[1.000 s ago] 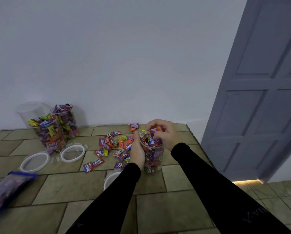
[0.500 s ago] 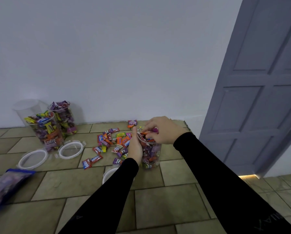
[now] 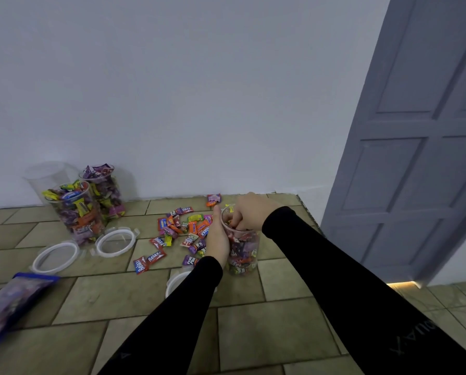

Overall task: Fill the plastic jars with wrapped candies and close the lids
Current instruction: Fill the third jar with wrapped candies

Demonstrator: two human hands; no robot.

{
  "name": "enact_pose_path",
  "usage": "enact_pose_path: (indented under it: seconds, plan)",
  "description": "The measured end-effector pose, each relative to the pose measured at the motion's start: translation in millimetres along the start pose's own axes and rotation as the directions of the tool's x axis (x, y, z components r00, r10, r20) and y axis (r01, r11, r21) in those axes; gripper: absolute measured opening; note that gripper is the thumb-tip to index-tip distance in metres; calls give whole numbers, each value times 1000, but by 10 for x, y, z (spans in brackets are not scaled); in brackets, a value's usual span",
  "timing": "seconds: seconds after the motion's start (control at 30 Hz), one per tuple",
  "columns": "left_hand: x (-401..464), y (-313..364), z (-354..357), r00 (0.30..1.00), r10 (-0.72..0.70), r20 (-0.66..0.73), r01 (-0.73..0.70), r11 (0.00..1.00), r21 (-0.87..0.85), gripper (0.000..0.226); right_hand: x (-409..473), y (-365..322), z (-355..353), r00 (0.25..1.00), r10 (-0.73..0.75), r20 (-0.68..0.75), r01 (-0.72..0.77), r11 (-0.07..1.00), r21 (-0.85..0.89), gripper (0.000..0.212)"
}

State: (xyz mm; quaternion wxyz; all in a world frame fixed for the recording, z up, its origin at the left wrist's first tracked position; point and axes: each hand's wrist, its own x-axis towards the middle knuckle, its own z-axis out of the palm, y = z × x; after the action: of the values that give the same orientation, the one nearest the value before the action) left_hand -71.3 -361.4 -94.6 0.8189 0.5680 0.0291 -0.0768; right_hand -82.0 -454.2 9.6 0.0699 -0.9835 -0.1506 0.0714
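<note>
Clear jar (image 3: 244, 250) upright on tiled floor (image 3: 275, 331), wrapped by left hand (image 3: 217, 239). Right hand (image 3: 253, 212) at jar mouth, fingers curled among candies; grip contents unclear. Loose candies (image 3: 183, 231) just left; lid (image 3: 176, 282) partly hidden under left sleeve.

Brightness: dim, flat, cool indoor light across the plain white wall (image 3: 199, 90).
Warm source: a thin yellow glow (image 3: 403, 284) at 4 o'clock, under the grey-blue panelled door (image 3: 415, 158).
Shadows: soft, faint, behind the clear plastic candy jars (image 3: 91, 201) at 9 o'clock.
Blur: the blue-edged candy bag (image 3: 12, 304) at 8 o'clock is smeared.
Distortion: wide-angle lens; the door leans inward.
</note>
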Motion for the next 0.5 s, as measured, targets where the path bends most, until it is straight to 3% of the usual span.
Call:
enact_pose_path:
  seconds: [0.17, 0.27, 0.4, 0.5]
  plan:
    - [-22, 22, -44, 999, -21, 30, 20, 999, 39, 57, -70, 30, -110, 994, -58, -89, 74, 980, 183, 26]
    - [-26, 64, -96, 999, -17, 31, 15, 998, 60, 52, -39, 57, -229, 979, -88, -185, 137, 953, 272, 16]
    - [-14, 171, -195, 996, 86, 35, -91, 983, 159, 60, 94, 171, -229, 918, -17, -396, 203, 878, 434, 12]
    - [66, 241, -321, 972, 233, -21, -209, 902, 377, 42, 232, 269, -37, 908, 55, -414, 198, 816, 542, 20]
